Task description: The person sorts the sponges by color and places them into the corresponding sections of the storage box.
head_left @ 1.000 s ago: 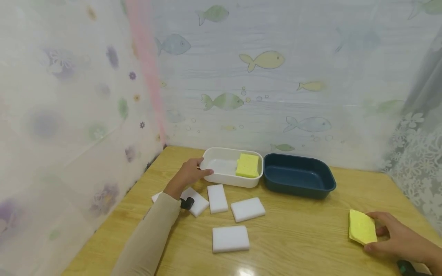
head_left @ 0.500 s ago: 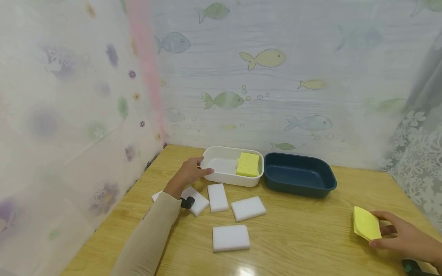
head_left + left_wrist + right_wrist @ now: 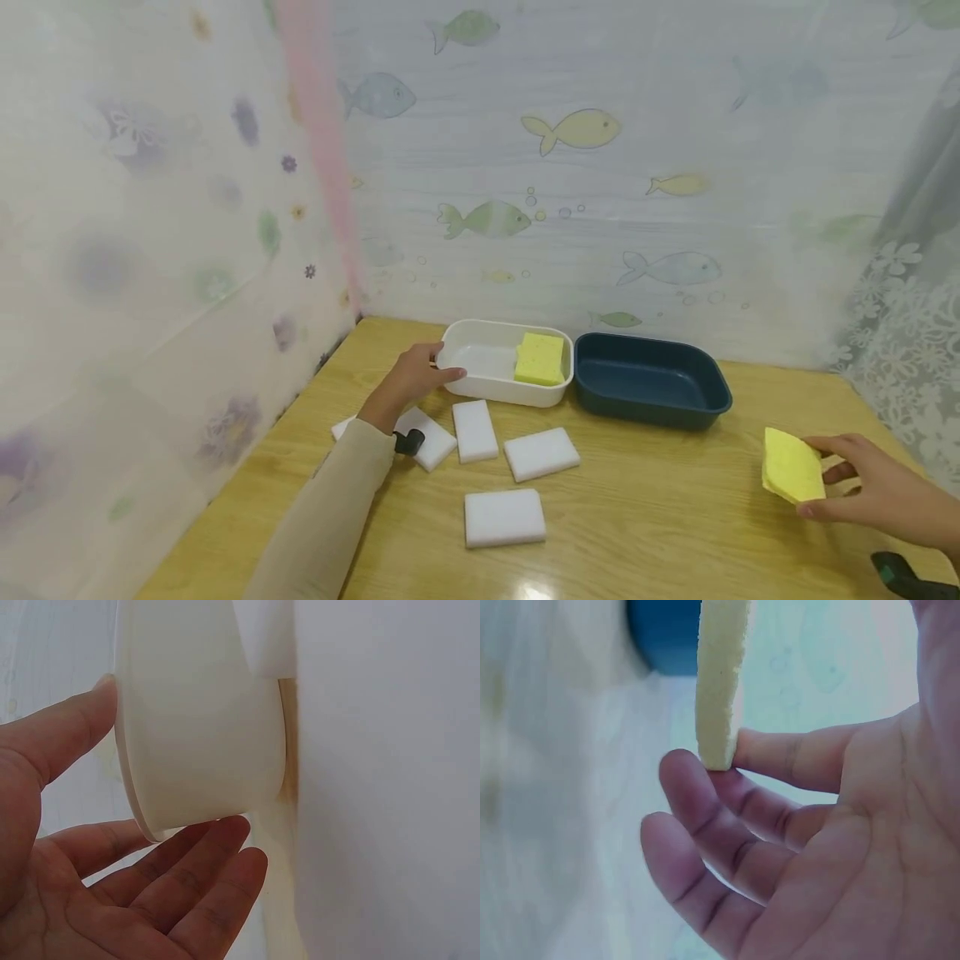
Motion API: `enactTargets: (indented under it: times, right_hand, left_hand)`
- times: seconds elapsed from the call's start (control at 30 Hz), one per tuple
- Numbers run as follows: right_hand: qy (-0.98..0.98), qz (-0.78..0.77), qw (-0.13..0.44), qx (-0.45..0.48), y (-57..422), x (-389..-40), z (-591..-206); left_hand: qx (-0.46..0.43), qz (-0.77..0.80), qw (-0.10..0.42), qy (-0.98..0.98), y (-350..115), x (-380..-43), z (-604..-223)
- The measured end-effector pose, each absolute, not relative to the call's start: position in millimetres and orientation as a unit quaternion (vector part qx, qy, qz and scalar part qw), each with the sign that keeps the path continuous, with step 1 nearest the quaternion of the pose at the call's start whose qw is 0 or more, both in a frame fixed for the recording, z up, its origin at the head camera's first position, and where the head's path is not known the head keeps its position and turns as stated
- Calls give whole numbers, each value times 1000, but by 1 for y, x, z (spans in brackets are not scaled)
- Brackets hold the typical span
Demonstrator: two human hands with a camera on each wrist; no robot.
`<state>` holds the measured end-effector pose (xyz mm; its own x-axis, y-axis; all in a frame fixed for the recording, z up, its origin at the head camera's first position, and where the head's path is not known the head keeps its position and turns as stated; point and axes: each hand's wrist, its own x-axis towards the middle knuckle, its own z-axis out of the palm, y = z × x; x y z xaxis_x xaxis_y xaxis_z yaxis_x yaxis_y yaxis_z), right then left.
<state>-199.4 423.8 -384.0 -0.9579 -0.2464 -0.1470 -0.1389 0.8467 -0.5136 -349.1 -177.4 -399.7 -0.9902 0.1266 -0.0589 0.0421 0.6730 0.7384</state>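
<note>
My left hand (image 3: 412, 375) holds the left end of a white rectangular container (image 3: 495, 390), thumb at its front rim and fingers round the end. In the left wrist view, the thumb touches the container's rim (image 3: 127, 769) and the fingers lie by its wall. A yellow sponge (image 3: 538, 360) rests inside at the right end. Over the table's right side, my right hand (image 3: 873, 492) pinches another yellow sponge (image 3: 792, 467), tilted and raised above the wood. The right wrist view shows this sponge (image 3: 721, 682) edge-on between thumb and fingertips.
Against the white container's right side stands a dark blue container (image 3: 648, 379). Several white sponges lie in front, including one near the middle (image 3: 505, 518) and another (image 3: 542, 454) behind it; my left forearm partly covers others. Patterned curtains (image 3: 600, 208) hang behind the wooden table (image 3: 637, 533).
My right hand has moved slightly right and then up with the yellow sponge, which has tilted a little. My left hand stays on the white container.
</note>
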Motion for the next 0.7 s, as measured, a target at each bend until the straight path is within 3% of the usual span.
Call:
enactTargets:
  times: [0.2,0.7]
  right_hand:
    - [966,-221,57,-124,398,-205,-367]
    - [955,-224,33,-191,333,-242,-337]
  left_hand:
    - [48,396,52,915,-179,-349,-401]
    - [45,385,49,920,-178,-350,-400]
